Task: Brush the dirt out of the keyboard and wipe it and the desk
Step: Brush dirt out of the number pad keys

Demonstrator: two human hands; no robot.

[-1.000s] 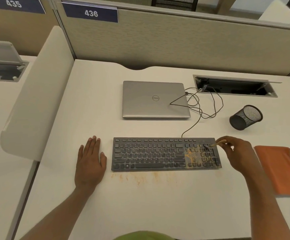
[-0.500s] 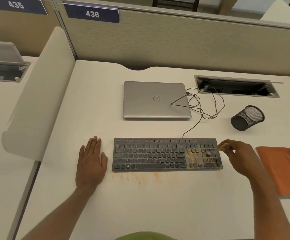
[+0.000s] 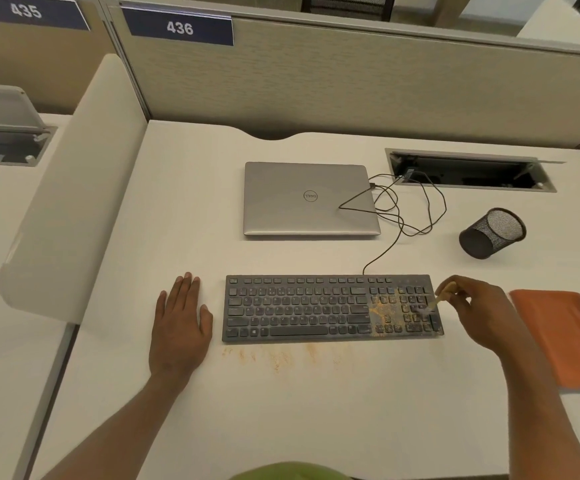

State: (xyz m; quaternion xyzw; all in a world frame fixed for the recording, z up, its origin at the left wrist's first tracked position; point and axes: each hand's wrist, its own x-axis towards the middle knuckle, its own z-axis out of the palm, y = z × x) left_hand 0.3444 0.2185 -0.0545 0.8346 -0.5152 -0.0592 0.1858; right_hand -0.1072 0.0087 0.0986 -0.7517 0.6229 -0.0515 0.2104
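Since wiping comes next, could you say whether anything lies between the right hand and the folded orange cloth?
Nothing visible does: only white desk lies between the right hand, gripping a small brush, and the folded orange cloth.

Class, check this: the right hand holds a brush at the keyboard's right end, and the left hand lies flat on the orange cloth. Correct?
No. In the head view the left hand lies flat on the desk, not the cloth, left of the keyboard; the rest holds.
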